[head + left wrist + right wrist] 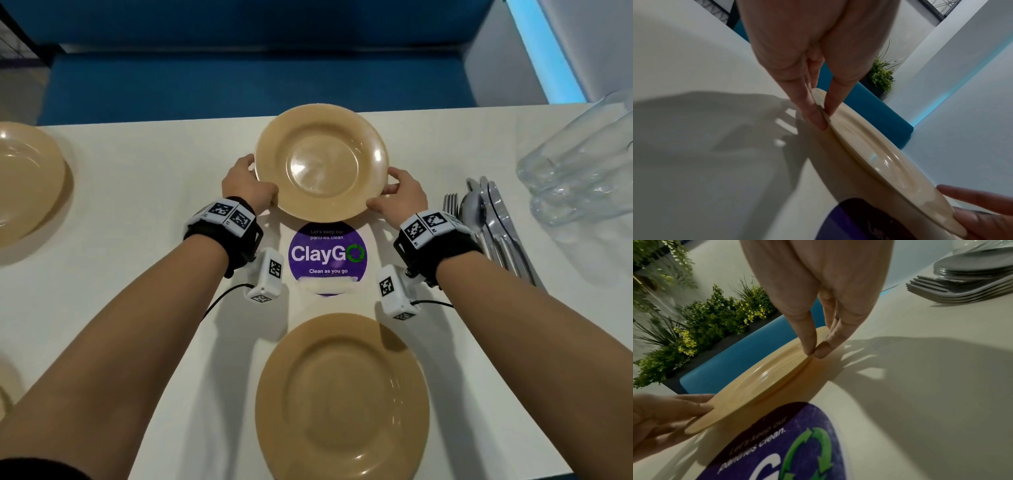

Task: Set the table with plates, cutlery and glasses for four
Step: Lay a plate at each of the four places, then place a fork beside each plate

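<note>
A tan plate (322, 162) is held by both hands a little above the white table (137, 192), near its far edge. My left hand (248, 183) pinches its left rim, thumb on top and fingers beneath, as the left wrist view shows on the plate (869, 146). My right hand (399, 195) pinches the right rim the same way on the plate (760, 379). A second tan plate (342, 397) lies near the front edge. A third plate (27, 181) sits at the far left. Cutlery (489, 222) and glasses (579, 161) lie to the right.
A round purple ClayGo sticker (327, 257) lies on the table between the two centre plates. A blue bench (239, 78) runs behind the far table edge, with green plants (711, 318) beyond it. Part of another tan plate (5, 387) shows at the left edge.
</note>
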Demonstrator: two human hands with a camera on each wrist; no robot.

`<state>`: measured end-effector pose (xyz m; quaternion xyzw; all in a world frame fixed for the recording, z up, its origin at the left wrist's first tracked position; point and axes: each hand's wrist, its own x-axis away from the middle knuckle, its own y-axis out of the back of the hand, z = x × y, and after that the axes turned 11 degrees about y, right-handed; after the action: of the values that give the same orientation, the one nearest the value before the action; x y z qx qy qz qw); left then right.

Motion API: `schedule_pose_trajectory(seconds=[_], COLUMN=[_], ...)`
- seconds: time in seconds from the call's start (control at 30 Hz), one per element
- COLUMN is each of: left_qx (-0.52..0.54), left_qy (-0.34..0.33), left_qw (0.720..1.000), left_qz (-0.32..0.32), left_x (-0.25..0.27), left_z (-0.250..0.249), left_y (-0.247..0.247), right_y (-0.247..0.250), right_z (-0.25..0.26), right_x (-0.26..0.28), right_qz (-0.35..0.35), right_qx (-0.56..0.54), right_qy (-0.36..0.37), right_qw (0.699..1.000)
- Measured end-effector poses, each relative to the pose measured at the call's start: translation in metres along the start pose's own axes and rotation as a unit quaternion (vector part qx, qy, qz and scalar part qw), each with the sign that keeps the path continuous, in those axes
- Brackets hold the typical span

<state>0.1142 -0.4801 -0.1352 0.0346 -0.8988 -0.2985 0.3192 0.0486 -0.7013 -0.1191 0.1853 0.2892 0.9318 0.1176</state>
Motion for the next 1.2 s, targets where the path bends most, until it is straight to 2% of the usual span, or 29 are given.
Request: schedule_pose_trajectory(seconds=[0.2,0.53,0.63,0.7,0.77,0.87,0.97,1.07,1.2], left_qx=[0.024,-0.009,-0.044,-0.062,-0.064,-0.060,-0.075,-0.138,-0.210], left_qy=[0.006,0.006,-0.041,-0.103,-0.163,-0.222,-0.235,-0.205,-0.119], left_qw=[1.000,1.000,0.996,0.988,0.979,0.970,0.969,0.967,0.959], left_qz=[-0.003,-0.018,-0.068,-0.099,-0.100,-0.074,-0.018,0.059,0.151], left_x=[0.001,0.007,0.018,0.032,0.049,0.077,0.110,0.141,0.168], left_z=[0.004,0.001,-0.005,-0.012,-0.024,-0.045,-0.061,-0.063,-0.061], left_y=[0.004,0.009,0.010,0.007,-0.002,-0.029,-0.072,-0.122,-0.178], right_y=[-0.003,-0.006,-0.002,0.008,0.026,0.058,0.093,0.115,0.121], right_z=[0.001,-0.001,-0.003,-0.002,-0.004,-0.018,-0.040,-0.068,-0.097], right_x=[0.002,-0.002,0.004,0.011,0.019,0.029,0.041,0.056,0.063], right_qz=[0.001,0.009,-0.018,-0.051,-0.080,-0.112,-0.136,-0.087,0.014], right_qx=[-0.008,-0.007,-0.010,-0.004,-0.019,-0.023,0.027,0.134,0.218], right_qy=[0.003,0.010,0.023,0.042,0.063,0.078,0.061,0.041,0.058], right_qw=[1.000,1.000,1.000,0.998,0.995,0.990,0.988,0.986,0.974])
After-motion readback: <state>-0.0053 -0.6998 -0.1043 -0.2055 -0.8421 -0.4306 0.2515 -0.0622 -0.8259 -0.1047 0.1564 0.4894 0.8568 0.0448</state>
